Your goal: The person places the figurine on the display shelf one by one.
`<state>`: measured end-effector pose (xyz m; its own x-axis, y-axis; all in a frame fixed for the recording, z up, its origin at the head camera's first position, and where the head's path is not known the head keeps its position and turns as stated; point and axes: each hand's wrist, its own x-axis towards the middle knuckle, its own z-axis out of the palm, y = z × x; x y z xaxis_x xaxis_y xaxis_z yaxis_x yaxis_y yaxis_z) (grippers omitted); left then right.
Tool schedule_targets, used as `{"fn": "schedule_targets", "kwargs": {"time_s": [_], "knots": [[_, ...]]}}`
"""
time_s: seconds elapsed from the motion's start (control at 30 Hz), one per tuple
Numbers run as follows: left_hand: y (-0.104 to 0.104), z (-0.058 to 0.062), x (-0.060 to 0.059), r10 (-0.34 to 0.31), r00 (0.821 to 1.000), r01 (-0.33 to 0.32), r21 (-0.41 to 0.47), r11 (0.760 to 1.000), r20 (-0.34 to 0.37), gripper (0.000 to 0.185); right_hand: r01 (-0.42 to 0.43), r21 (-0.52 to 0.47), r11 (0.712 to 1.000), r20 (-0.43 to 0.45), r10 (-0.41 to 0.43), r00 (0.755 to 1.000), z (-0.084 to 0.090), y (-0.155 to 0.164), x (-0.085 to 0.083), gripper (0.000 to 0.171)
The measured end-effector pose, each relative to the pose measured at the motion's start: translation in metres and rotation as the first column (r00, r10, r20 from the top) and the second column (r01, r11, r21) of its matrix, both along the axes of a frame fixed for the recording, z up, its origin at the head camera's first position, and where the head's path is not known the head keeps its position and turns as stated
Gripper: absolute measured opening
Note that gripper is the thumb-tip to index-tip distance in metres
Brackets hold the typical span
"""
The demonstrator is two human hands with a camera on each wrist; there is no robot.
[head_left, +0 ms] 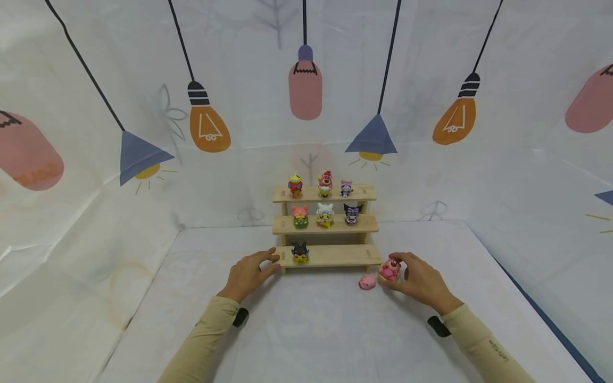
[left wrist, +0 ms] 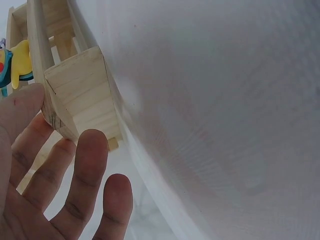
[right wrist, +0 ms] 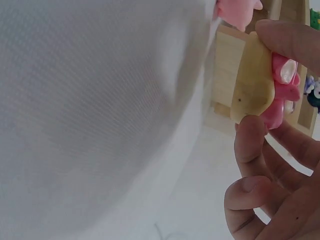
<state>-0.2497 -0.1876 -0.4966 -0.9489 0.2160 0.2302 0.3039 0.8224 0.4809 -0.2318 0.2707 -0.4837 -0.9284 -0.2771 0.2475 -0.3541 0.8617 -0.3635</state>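
Note:
A three-step wooden shelf stands at the back of the white table and carries several small figurines. My left hand rests with straight fingers against the left end of the bottom step, close to a black and yellow figurine. To the right of the bottom step, my right hand pinches a pink figurine just above the table. In the right wrist view the thumb and fingers clasp its tan base. A smaller pink figurine lies on the table beside it.
White sheeting printed with lamps forms the walls on three sides. The table's right edge runs diagonally with a dark gap beyond it. The table top between my forearms is bare white cloth.

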Motion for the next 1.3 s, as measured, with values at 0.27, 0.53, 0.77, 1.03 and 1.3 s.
{"fn": "schedule_targets", "kwargs": {"time_s": [0.27,0.53,0.77,1.03,1.3], "knots": [[0.000,0.002,0.000,0.000,1.000,0.000,0.005,1.000,-0.008,0.031,0.013,-0.001,1.000,0.002,-0.013,1.000,0.009,0.002,-0.001,0.068],[0.000,0.000,0.000,-0.002,1.000,0.002,0.006,1.000,-0.007,0.031,-0.006,0.002,1.000,-0.028,0.006,1.000,0.015,0.000,-0.002,0.066],[0.001,0.001,0.000,-0.004,1.000,0.004,0.010,1.000,-0.013,0.029,-0.030,-0.014,0.999,-0.027,0.030,0.999,0.017,-0.006,-0.004,0.064],[0.001,0.000,0.000,0.001,1.000,-0.001,0.009,1.000,-0.008,0.028,-0.085,-0.018,0.996,-0.001,0.085,0.996,0.021,-0.025,-0.010,0.068],[0.001,0.000,0.000,0.007,1.000,-0.007,0.004,1.000,-0.002,0.027,-0.183,-0.040,0.982,0.007,0.184,0.983,0.023,-0.053,-0.022,0.069]]}}
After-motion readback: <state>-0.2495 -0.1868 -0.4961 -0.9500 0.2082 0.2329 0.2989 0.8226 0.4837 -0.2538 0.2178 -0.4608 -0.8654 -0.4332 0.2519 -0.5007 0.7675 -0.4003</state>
